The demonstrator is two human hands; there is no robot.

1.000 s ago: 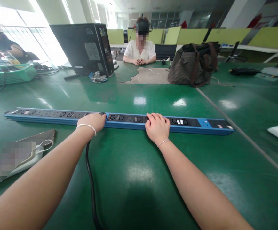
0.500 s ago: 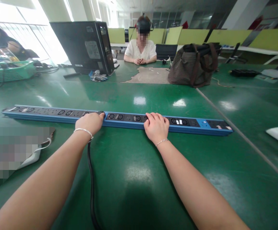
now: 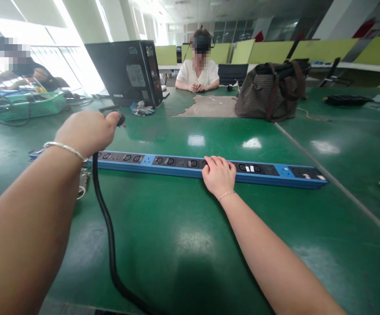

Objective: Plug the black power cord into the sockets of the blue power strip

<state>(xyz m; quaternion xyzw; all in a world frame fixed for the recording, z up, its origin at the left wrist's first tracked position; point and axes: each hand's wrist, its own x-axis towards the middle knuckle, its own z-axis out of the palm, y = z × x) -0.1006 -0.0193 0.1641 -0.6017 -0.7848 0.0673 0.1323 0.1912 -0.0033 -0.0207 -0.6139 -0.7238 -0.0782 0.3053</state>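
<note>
A long blue-and-black power strip (image 3: 163,167) lies across the green table, its row of sockets facing up. My right hand (image 3: 219,176) grips it right of the middle, fingers curled over the top. Raised above the strip's left part, my left hand (image 3: 85,131) is closed around a black plug (image 3: 120,118), clear of the sockets. From that hand a thick black cable (image 3: 110,232) hangs down and runs toward the bottom edge. My left hand and forearm hide some of the strip's left end.
Toward the back stand a black computer case (image 3: 117,72), gloves (image 3: 141,109) and a brown bag (image 3: 257,98). A green basket (image 3: 35,107) holds cables at far left. One person sits across the table, another at left. A metal ring (image 3: 81,191) shows beside my left forearm.
My left hand has lifted the plug off the strip and moved up and left, drawing the cable with it. The blue socket formerly under it now shows. My right hand stays on the strip.
</note>
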